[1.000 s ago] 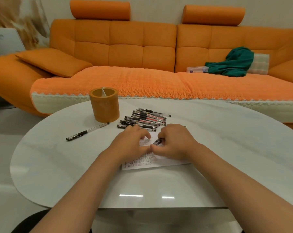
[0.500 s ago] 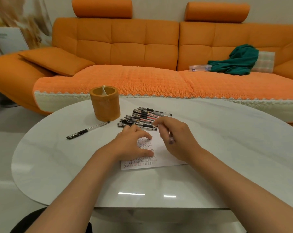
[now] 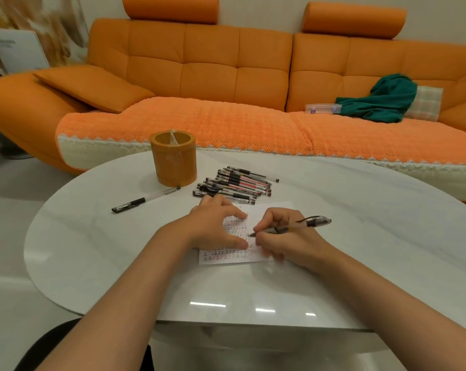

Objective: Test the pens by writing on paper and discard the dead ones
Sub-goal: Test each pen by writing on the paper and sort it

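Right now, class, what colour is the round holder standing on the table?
The holder is orange-brown, seen best in the head view.

An orange sofa [image 3: 226, 76] stands beyond the white counter [image 3: 360, 236]; a green cloth [image 3: 381, 100], clear plastic box [image 3: 322, 108] and checked cushion [image 3: 425, 103] lie at its right end.

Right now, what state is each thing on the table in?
Paper: lying flat, partly filled with marks.
Held pen: tip at the paper.
Left hand: flat, pressing the paper.
Right hand: gripping the held pen.
Holder: upright.
Pen pile: lying side by side.
Lone pen: lying apart, left of holder.
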### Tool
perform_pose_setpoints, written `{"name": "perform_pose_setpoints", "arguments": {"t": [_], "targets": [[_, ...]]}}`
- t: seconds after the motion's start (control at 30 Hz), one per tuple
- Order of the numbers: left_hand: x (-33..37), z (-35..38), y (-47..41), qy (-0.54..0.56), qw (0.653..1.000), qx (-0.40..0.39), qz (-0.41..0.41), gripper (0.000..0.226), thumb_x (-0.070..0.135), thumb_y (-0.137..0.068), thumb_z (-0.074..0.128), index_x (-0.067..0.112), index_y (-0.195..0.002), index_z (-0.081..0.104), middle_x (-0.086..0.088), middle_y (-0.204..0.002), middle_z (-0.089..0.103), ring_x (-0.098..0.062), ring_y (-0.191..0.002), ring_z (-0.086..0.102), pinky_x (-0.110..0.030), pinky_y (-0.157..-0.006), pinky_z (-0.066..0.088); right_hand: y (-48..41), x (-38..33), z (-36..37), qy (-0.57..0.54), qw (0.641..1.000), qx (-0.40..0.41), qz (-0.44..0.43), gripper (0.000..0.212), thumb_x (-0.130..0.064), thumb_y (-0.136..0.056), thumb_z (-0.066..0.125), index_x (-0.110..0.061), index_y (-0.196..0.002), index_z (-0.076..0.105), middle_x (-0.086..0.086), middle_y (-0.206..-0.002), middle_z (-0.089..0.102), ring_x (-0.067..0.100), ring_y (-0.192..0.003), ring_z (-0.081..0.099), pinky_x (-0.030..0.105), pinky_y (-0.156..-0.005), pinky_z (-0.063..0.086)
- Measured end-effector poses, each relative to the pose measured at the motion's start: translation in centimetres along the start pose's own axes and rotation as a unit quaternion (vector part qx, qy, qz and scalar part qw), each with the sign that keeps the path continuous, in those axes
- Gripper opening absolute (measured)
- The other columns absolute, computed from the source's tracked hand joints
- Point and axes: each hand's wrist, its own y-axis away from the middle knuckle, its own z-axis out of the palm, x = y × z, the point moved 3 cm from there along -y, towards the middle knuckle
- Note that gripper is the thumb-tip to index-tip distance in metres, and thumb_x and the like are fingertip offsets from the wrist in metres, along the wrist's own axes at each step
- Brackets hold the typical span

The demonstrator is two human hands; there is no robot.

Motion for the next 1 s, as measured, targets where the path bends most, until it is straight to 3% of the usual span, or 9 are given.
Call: {"name": "perform_pose_setpoints", "arguments": {"t": [0.2,0.57,0.7,1.0], "targets": [[-0.07,-0.01,-0.10,0.005,1.000,-0.007,-0.004,0.080,0.069,-0.068,0.076,0.051,-0.139,0.043,0.012,-0.147,0.028,-0.014,-0.139,0.017,-0.043,-0.115,0.027,0.50,0.13,0.38,0.067,0.996,-0.050,0.005,0.012,0.007,-0.082,0.064,0.001,-0.072,0.059,0.012,-0.053,0.059,0.017,-0.042,0.053,0.026,-0.046,0.044],[-0.11,0.15,-0.10,-0.007,1.000,-0.014,-0.008,0.087,0.073,-0.064,0.075,0.052,-0.140,0.040,0.012,-0.149,0.025,-0.017,-0.140,0.016,-0.044,-0.112,0.028,0.26,0.61,0.44,0.104,0.993,-0.053,-0.012,0.017,-0.001,-0.084,0.068,0.005,-0.075,0.055,0.010,-0.060,0.060,0.016,-0.047,0.052,0.027,-0.047,0.042],[0.02,0.09,-0.04,-0.006,1.000,-0.014,-0.008,0.086,0.072,-0.065,0.076,0.051,-0.141,0.040,0.011,-0.150,0.025,-0.018,-0.140,0.016,-0.044,-0.112,0.028,0.42,0.43,0.59,0.119,0.991,-0.063,-0.015,0.018,0.000,-0.085,0.069,0.001,-0.072,0.056,-0.001,-0.058,0.061,0.010,-0.047,0.052,0.022,-0.047,0.042],[-0.04,0.18,-0.05,-0.009,1.000,-0.016,-0.014,0.088,0.072,-0.065,0.075,0.051,-0.142,0.038,0.011,-0.150,0.025,-0.018,-0.140,0.016,-0.045,-0.112,0.029,0.64,0.51,0.57,0.139,0.989,-0.048,-0.028,0.020,-0.003,-0.082,0.071,0.003,-0.072,0.054,0.012,-0.061,0.059,0.013,-0.051,0.051,0.027,-0.049,0.041]]}}
